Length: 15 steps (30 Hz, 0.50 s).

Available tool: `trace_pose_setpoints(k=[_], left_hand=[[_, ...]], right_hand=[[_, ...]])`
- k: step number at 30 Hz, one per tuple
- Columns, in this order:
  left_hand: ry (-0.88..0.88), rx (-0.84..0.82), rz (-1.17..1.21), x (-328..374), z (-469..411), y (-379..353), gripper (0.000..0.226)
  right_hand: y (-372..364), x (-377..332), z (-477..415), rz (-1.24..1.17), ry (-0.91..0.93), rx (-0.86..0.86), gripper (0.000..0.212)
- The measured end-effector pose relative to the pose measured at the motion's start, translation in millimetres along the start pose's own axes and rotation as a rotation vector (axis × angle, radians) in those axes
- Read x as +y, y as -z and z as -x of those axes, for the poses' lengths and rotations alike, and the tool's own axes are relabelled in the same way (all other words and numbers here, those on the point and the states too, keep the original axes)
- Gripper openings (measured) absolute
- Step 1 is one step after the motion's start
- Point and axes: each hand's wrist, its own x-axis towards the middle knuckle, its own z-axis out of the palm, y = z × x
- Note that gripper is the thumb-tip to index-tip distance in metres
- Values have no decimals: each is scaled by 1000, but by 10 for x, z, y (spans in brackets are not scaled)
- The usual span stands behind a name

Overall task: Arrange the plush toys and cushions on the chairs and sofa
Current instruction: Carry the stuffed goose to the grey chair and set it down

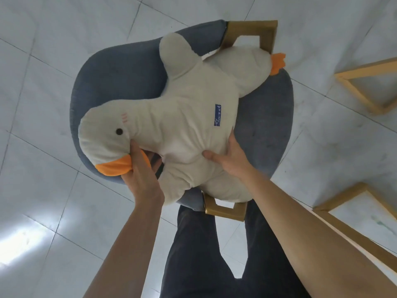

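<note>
- Floor: pale grey tiles with thin dark joints; a bright reflection shows at the lower left.
- Chair: a rounded seat upholstered in blue-grey fabric, seen from above, with its curved backrest toward the left. Wooden armrest frames project at the upper and lower edges of the seat.
- Plush duck: a large off-white toy that lies across the chair seat. Its head points to the left and rests against the backrest; one black eye and pink cheek marks face up.
- Beak: orange, at the lower left of the head.
- Left hand: it grips the plush duck at the beak and under the head. The thumb presses into the head above the beak; the fingers are curled beneath and mostly hidden.
- Label: a small blue patch with white lettering, stitched on the body.
- Right hand: it lies on the belly of the plush duck, fingers extended and slightly spread, thumb pushed into the fabric so that it wrinkles.
- Foot: orange, at the right end of the body, beyond the upper armrest.
- Dark trousers: visible between the forearms, just beside the lower armrest.
- Wooden frames: light-coloured furniture parts at the right edge, apart from the chair.
</note>
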Motion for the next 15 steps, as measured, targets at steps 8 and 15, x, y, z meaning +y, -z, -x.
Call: trace_pose_setpoints(k=[8, 15], left_hand=[[350, -352, -435, -75, 175, 256, 90], [-861, -674, -1007, -91, 158, -388, 43]], right_hand=[[113, 24, -196, 211, -44, 7, 131], [-62, 258, 173, 614, 109, 39, 118]])
